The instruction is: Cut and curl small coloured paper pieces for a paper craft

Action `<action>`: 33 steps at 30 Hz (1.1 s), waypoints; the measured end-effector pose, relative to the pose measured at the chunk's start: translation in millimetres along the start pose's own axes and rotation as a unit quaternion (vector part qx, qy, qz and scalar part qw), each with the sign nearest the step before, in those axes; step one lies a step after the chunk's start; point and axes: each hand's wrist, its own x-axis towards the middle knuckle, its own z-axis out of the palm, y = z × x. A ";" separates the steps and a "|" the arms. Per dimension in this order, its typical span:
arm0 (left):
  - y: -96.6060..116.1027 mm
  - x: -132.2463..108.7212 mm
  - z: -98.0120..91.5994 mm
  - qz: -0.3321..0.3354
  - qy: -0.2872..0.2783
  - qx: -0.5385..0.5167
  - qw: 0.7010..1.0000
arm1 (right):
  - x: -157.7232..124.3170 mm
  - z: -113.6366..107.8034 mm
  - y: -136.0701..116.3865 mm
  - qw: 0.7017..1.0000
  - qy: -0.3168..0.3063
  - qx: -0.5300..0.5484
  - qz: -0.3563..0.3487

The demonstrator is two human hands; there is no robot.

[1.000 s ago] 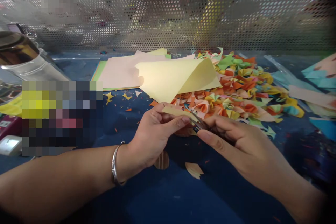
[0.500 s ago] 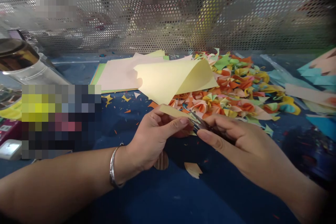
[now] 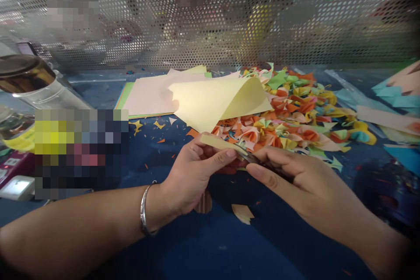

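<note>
Between the thumb and fingers of my left hand (image 3: 193, 175) is a narrow folded piece of pale yellow paper (image 3: 217, 141). My right hand (image 3: 305, 179) is closed on a pair of scissors (image 3: 251, 156), whose handles are mostly hidden by the fingers. The metal blades point left and meet the right end of the paper, close to my left thumb tip. Just beyond both hands lies a large curled pale yellow sheet (image 3: 203, 98). Below them on the blue surface is a small peach paper scrap (image 3: 243, 213).
A heap of cut colourful paper pieces (image 3: 295, 118) spreads behind my right hand. Stacked coloured sheets (image 3: 147, 96) lie at the back left. A lidded container (image 3: 42, 83) stands far left. Perforated metal mesh (image 3: 210, 30) closes off the back; more paper (image 3: 393, 116) lies right.
The scissor blades, spread apart before, look closer together now at the paper's end. Both hands keep almost the same place. The whole view has shifted slightly.
</note>
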 end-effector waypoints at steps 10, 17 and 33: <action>2.2 -1.4 1.5 -0.009 0.002 0.005 1.000 | 2.0 -2.4 -1.0 1.000 -0.016 -0.023 -0.014; 1.7 0.3 -1.0 -0.022 -0.006 0.021 1.000 | 1.3 -4.2 -0.2 1.000 -0.007 -0.020 -0.018; 2.9 3.8 -3.7 -0.046 -0.029 0.024 0.998 | 2.1 -6.3 3.0 0.999 -0.020 -0.035 -0.026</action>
